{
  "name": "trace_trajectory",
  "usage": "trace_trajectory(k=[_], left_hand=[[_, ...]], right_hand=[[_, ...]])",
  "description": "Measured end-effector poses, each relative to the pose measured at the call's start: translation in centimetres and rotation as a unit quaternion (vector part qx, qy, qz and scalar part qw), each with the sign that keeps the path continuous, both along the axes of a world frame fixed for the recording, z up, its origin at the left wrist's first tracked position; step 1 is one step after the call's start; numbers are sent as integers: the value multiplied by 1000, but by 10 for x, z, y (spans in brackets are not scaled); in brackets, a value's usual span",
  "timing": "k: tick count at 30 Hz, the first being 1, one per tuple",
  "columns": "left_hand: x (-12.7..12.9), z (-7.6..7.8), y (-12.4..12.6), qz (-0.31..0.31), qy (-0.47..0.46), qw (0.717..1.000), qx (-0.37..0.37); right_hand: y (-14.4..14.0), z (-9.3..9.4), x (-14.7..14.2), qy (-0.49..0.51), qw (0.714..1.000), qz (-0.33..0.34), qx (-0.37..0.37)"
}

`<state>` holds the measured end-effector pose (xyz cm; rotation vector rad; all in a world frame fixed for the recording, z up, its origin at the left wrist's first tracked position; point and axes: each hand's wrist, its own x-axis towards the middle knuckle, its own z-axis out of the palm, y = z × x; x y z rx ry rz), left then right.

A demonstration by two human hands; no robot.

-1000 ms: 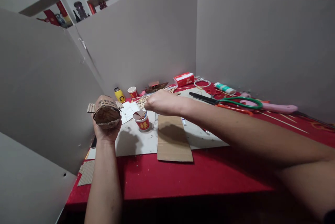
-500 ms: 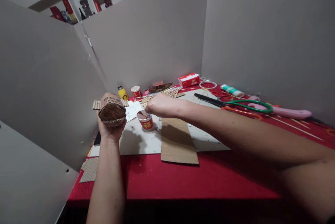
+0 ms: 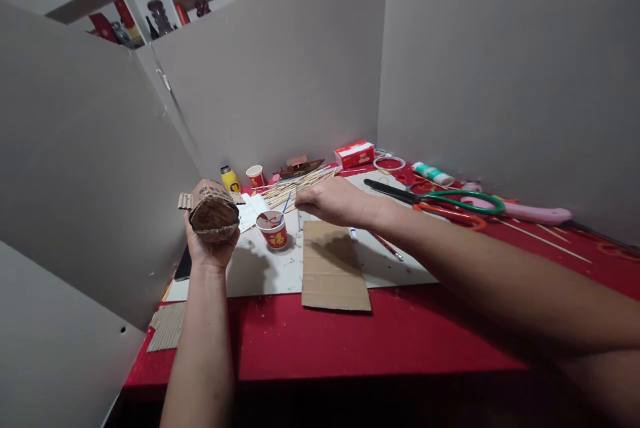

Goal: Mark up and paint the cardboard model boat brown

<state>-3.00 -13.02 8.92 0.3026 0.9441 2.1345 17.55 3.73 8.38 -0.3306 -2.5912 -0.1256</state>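
At a red table [image 3: 380,341], a flat cardboard sheet [image 3: 334,271] lies nearest, the left hand [image 3: 210,248] just left of it with fingers wrapped around a cardboard model [image 3: 213,211], the right hand [image 3: 333,201] hovering above it, fingers loosely curled and empty, beside a red paper cup [image 3: 273,231].

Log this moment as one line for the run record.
left hand: holds brown cardboard piece | right hand: empty, hovers beside red paper cup | brush: stands in cup | flat cardboard: on white board
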Motion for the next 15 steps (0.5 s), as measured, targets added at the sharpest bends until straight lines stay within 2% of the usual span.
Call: trace_trajectory(k=[5,8,10,12,15], left_hand=[[0,-1,0,-2,-14,1000,-3],[0,-2,2,3,-33,999,0],[1,-3,3,-1,-47,999,-3],[4,-4,4,-10,-63,998,-5],[10,-4,4,-32,-93,995,4]], right_hand=[[8,-4,11,34,997,-26,-68],[13,-8,19,112,981,5,-158],[14,-9,24,186,952,43,-239],[10,-7,28,256,911,76,-315],[-4,2,31,322,859,112,-383]])
